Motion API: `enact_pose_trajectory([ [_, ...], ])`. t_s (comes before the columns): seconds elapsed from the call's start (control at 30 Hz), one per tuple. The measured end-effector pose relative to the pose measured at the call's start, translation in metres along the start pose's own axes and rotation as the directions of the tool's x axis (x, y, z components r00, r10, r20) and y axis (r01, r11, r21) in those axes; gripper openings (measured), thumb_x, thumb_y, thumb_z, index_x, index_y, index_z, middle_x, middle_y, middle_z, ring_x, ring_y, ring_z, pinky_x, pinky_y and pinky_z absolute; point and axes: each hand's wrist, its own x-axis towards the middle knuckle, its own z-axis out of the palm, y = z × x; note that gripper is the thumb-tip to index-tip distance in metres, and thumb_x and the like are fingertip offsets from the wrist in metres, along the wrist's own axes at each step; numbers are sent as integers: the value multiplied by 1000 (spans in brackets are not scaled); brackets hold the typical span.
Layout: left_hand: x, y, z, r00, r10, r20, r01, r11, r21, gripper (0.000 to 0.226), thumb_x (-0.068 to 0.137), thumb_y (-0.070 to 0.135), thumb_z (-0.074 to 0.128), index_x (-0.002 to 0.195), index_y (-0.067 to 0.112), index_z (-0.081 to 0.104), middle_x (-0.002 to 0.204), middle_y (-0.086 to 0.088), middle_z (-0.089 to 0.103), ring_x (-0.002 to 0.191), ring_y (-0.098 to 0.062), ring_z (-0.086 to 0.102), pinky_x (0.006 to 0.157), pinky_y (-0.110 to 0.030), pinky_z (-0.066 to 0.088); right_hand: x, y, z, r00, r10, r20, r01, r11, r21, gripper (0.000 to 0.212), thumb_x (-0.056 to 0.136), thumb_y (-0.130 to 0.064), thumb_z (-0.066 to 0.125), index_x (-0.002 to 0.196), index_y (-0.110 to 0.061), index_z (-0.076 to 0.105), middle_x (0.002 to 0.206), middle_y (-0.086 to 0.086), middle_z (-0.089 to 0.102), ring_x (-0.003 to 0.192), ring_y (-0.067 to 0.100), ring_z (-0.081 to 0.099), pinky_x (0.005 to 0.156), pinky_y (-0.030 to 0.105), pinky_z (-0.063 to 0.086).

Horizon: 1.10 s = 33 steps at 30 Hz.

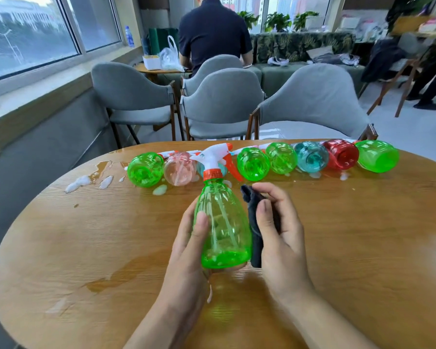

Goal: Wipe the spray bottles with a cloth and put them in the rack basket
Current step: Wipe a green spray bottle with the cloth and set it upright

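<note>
Green spray bottle upright-tilted over worktop, left hand wrapped round base; right hand pinches dark cloth against side. Cloth partly hidden behind fingers.

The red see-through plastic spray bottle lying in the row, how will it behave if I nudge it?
The red see-through plastic spray bottle lies on its rounded side, so it will probably roll. It looks empty, so likely light. White foam beside it suggests a slippery surface.

My round wooden table, 4 grey chairs beyond, daylit windows left, patterned sofa.
</note>
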Motion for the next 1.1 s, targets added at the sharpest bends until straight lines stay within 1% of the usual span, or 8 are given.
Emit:
enact_pose_trajectory([
  [0.1, 4, 1, -8, 998, -9, -61, 5, 998, -67, 69, 90, 60, 69, 148, 24, 59, 135, -17, 71, 114, -29, 74, 80, -46, 63, -4, -2, -17, 834, -401, 380, 532, 767, -358, 24, 110, -38, 51, 124, -27, 66, 113, -3, 57, 97, 10, 61, 86, 19, 47],
  [0.2, 3, -2, -15, 998, -14, -57, 12, 1000, -29, 66, 100, 69, 55, 148, 25, 60, 140, -22, 67, 128, -41, 67, 109, -58, 51, -8, 3, -23, 644, -454, 616, 756, 504, -418, 24, 108, -38, 56, 128, -30, 67, 110, 0, 49, 86, 13, 54, 76, 19, 45],
  [0.47, 1, -5, -16, 989, 145, 40, -150, 970, 191, 59, 101, 60, 59, 147, 24, 61, 141, -12, 69, 135, -34, 64, 116, -63, 44, 4, -1, -16, 825, -402, 397, 556, 707, -438, 27, 107, -32, 58, 121, -22, 78, 98, 3, 50, 84, 10, 52, 78, 17, 43],
  [0.57, -3, -8, -12, 986, 134, 96, -153, 963, 221, 66, 89, 72, 69, 144, 35, 64, 148, -3, 65, 140, -26, 60, 116, -56, 45, 19, -5, -17, 890, -321, 322, 440, 789, -428, 26, 106, -26, 58, 119, -17, 78, 97, 5, 54, 87, 17, 58, 77, 23, 47],
  [0.67, -1, -13, -9, 991, 109, 84, -123, 972, 200, 55, 99, 61, 62, 146, 31, 63, 147, -8, 66, 139, -31, 60, 118, -62, 43, 22, -4, -18, 925, -251, 285, 352, 849, -394, 24, 106, -23, 59, 120, -18, 77, 99, 4, 56, 93, 20, 60, 81, 26, 49],
  [0.77, 3, -14, -10, 996, 80, 24, -83, 987, 139, 54, 101, 55, 54, 144, 24, 64, 142, -19, 66, 136, -39, 61, 115, -62, 46, 6, -5, -19, 896, -348, 274, 435, 807, -399, 27, 107, -26, 56, 119, -15, 78, 99, 6, 55, 90, 17, 60, 79, 23, 48],
  [0.93, 4, -4, -14, 999, -22, -29, 22, 1000, 11, 89, 84, 76, 71, 144, 12, 62, 136, -28, 67, 128, -46, 65, 108, -57, 54, -18, 3, -23, 710, -478, 517, 700, 564, -439, 26, 107, -35, 58, 123, -26, 78, 103, 1, 50, 81, 14, 54, 73, 17, 44],
  [1.1, 2, -4, -16, 999, 31, 44, -35, 997, 75, 58, 103, 58, 51, 145, 19, 61, 136, -23, 68, 130, -42, 64, 112, -62, 47, -7, -1, -19, 806, -440, 395, 584, 701, -409, 26, 108, -33, 58, 121, -23, 78, 96, 5, 51, 82, 11, 53, 76, 17, 44],
])
